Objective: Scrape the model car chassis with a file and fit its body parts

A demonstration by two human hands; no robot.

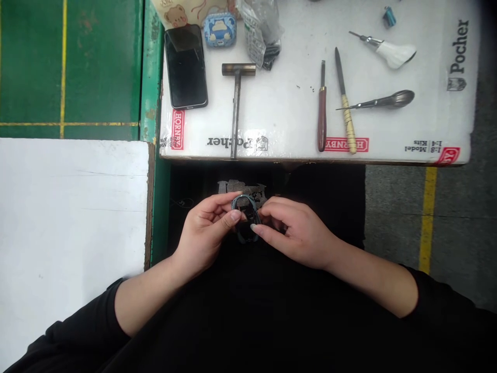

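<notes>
Above my lap, in front of the table edge, I hold a small dark ring-shaped part [244, 197] with a bluish-grey rim, an oval opening and thin sides. My left hand [205, 228] pinches its left side between thumb and fingers. From the right, my right hand [297, 228] is closed on the opposite side, thumb low and fingers curled behind. The part's lower end fades into my dark clothing, so its exact kind does not show. Beyond it on the table lie a T-shaped metal tool [236, 98] and a chisel-like tool with a brown handle [322, 119].
A phone [186, 67], a blue case [219, 30] and a plastic bag [262, 31] occupy the table's left back. Right of centre lie a file with a yellowish handle [345, 103], a white-handled tool [392, 52] and a dark-handled awl [388, 101]. A white board [70, 217] stands at my left.
</notes>
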